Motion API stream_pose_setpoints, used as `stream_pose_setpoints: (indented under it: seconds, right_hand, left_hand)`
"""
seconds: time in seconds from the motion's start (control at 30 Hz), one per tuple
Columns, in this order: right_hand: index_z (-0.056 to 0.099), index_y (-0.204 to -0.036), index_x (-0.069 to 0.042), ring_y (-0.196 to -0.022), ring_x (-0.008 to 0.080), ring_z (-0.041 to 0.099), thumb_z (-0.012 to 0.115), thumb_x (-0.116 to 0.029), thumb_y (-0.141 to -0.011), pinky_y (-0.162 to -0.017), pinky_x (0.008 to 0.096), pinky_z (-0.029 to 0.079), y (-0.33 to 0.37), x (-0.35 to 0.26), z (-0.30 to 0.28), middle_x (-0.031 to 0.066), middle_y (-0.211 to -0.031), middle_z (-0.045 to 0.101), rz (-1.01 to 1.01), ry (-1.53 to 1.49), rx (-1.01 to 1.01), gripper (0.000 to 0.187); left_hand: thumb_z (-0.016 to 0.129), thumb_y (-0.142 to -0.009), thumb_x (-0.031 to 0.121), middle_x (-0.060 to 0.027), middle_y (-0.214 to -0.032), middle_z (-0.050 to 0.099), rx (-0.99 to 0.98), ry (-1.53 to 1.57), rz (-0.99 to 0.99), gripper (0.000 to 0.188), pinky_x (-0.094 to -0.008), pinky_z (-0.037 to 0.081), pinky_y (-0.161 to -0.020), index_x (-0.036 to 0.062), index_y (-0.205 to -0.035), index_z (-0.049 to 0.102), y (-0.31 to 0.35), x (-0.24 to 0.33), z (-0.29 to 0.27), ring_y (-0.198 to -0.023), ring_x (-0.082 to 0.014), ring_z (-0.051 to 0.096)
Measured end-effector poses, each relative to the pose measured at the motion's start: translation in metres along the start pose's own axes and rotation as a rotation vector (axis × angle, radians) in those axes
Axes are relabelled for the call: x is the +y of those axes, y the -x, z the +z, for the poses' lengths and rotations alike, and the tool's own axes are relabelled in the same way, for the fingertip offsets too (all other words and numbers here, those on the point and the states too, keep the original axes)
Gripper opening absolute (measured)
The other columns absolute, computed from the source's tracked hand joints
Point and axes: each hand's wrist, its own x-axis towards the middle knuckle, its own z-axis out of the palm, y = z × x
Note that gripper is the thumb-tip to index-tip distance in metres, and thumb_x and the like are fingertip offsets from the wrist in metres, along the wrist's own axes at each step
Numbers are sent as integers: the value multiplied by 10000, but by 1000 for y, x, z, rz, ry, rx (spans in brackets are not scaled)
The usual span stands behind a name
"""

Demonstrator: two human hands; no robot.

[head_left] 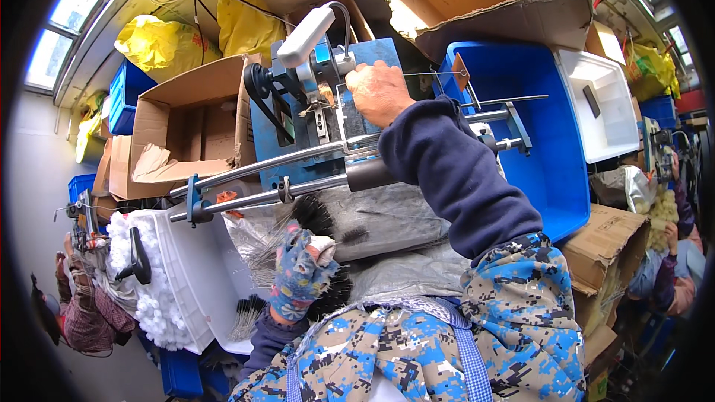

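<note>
- I look down on a crowded workshop corner walled in by cardboard boxes (195,130), yellow bags (165,45) and a large blue crate (555,149), with windows curving along the upper edge
- My right hand (380,91) is raised ahead of me, closed into a fist on the blue machine (320,115); what the fingers pinch is hidden behind the knuckles, though a thin wire (436,73) runs out to the right of the hand
- Just left of that hand stands the machine's white lamp-like head (307,36) with a black belt (262,97) further left
- Below the right hand, two steel rods (261,179) slant down to the left across the front of the machine
- My left hand (302,275), in a patterned blue glove, sits low and near my body, fingers curled around a bundle of black bristle brushes (328,286) on wire stems
- More brushes (313,214) lie just above the left hand on grey plastic sheeting (402,219)
- To the left of the left hand a white tub (190,283) holds white fluffy pieces (138,283), with a black handle (138,257) lying over them
- Other people are at work at the far left (78,305) and far right (670,253) edges, well apart from my hands
</note>
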Motion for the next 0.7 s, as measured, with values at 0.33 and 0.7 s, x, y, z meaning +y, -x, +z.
stream_pose_setpoints:
  seconds: [0.33, 0.7]
  right_hand:
    - [613, -824, -81, -813, 293, 579, 533, -121, -748, -655, 417, 461, 0, -2, -1, 88, -851, 612, -20, 33, 11, 116]
    - [623, -819, -84, -819, 289, 585, 533, -124, -737, -655, 420, 458, 0, -2, -1, 84, -845, 619, 29, 44, -10, 128]
  left_hand:
    - [649, -613, -19, -94, -765, 603, -18, -34, 2, 270, -395, 435, -643, 75, -863, 606, 2, 3, 0, -685, -309, 553]
    - [685, -623, 30, -103, -814, 607, -46, -20, -20, 290, -411, 436, -737, 85, -899, 619, 3, 3, 1, -788, -329, 560]
